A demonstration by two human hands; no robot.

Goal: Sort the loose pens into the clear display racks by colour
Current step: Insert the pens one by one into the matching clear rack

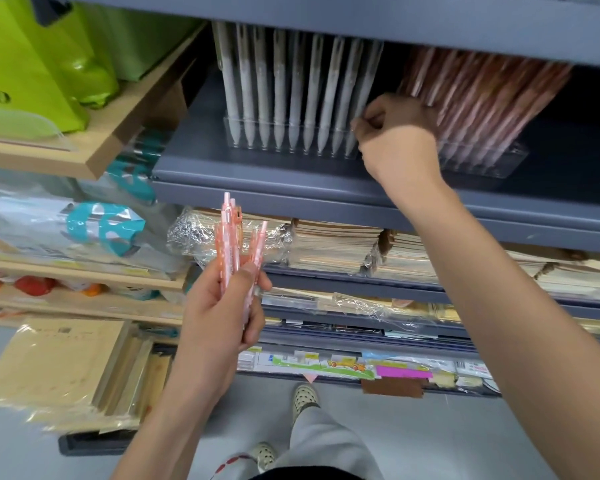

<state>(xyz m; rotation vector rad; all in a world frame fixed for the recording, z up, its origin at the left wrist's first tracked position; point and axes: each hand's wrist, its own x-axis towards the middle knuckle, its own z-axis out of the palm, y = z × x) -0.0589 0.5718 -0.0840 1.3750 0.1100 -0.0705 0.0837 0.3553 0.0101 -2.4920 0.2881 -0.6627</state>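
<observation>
My left hand [222,306] grips a bunch of orange-pink pens [234,242] upright, below the grey shelf. On that shelf stands a clear rack of white pens [284,91]. To its right leans a clear rack of pink-brown pens [482,95], blurred. My right hand [394,136] is raised between the two racks with curled fingers at the right end of the white rack. Its fingertips pinch at the last white pen there; the exact grasp is hard to tell.
The grey shelf edge [291,188] runs in front of the racks. Below are wrapped stacks of notebooks [333,247]. Green bags [32,64] sit on a wooden shelf at the left, and wrapped paper packs [56,368] lie lower left. My feet are on the floor.
</observation>
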